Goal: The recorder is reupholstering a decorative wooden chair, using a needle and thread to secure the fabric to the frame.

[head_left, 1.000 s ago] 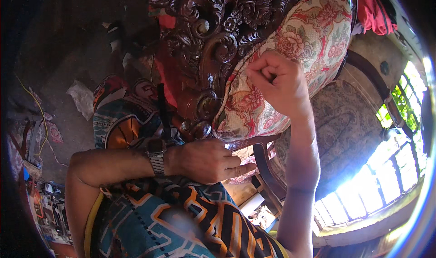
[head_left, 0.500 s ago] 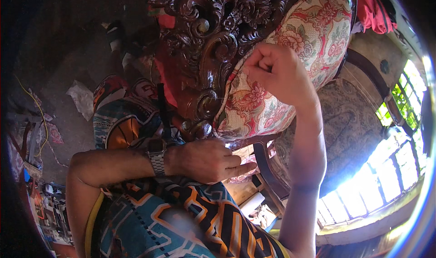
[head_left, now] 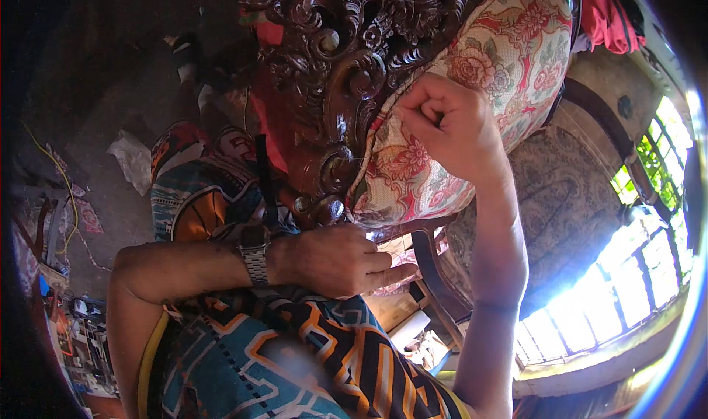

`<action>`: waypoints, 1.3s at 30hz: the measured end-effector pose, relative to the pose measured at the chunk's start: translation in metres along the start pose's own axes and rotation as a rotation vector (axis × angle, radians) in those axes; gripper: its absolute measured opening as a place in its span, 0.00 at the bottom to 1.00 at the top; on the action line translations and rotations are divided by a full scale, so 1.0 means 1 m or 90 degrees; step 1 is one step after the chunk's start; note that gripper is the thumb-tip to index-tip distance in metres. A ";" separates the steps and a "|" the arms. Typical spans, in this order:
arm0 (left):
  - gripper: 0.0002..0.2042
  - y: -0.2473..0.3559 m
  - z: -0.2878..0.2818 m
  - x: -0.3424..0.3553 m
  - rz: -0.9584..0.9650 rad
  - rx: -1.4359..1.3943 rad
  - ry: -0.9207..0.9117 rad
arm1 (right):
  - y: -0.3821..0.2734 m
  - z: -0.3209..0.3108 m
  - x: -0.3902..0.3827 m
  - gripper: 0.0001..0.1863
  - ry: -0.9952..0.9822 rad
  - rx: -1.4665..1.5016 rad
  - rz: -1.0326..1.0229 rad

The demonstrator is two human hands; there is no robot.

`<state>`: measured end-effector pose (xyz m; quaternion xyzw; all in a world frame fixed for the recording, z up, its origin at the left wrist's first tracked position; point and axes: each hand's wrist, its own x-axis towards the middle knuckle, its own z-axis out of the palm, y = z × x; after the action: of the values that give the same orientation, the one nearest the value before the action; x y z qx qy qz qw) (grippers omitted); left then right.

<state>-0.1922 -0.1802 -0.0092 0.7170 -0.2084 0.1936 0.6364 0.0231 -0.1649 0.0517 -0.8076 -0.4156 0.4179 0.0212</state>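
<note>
My right hand [head_left: 450, 124] is curled with thumb and forefinger together at the piped edge of a padded cream-and-red floral panel [head_left: 531, 58], beside glossy dark carved wood [head_left: 354, 80]. What its fingers hold is too small or hidden. My left hand [head_left: 332, 264], below the lower end of the panel, has curled fingers with one reaching out to the right; anything in them is hidden. A metal watch [head_left: 255, 260] is on that wrist. Patterned shorts [head_left: 280, 360] show beneath the arm.
A dark-framed chair with faded upholstery [head_left: 546, 198] is at right, before a bright barred window [head_left: 590, 308]. Red cloth [head_left: 608, 21] hangs at upper right. At left, crumpled plastic [head_left: 133, 161], a yellow cord [head_left: 70, 220] and assorted clutter [head_left: 77, 330] lie on the dark floor [head_left: 103, 80].
My right forearm has moved a little to the right since a second ago, and that hand has shifted slightly along the piped edge. My left hand has stayed put.
</note>
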 end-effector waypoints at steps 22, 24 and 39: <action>0.25 -0.003 -0.008 0.002 0.011 -0.080 -0.018 | -0.004 -0.017 0.033 0.05 -0.263 -0.023 0.105; 0.25 -0.003 -0.008 0.002 0.013 -0.073 -0.027 | -0.005 -0.016 0.031 0.05 -0.236 -0.054 0.113; 0.29 0.021 -0.046 0.006 -0.031 -0.012 0.010 | -0.003 -0.025 0.009 0.15 -0.219 0.016 0.056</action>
<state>-0.1988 -0.1366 0.0165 0.7145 -0.1873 0.1817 0.6492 0.0408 -0.1485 0.0631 -0.7410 -0.3723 0.5558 -0.0581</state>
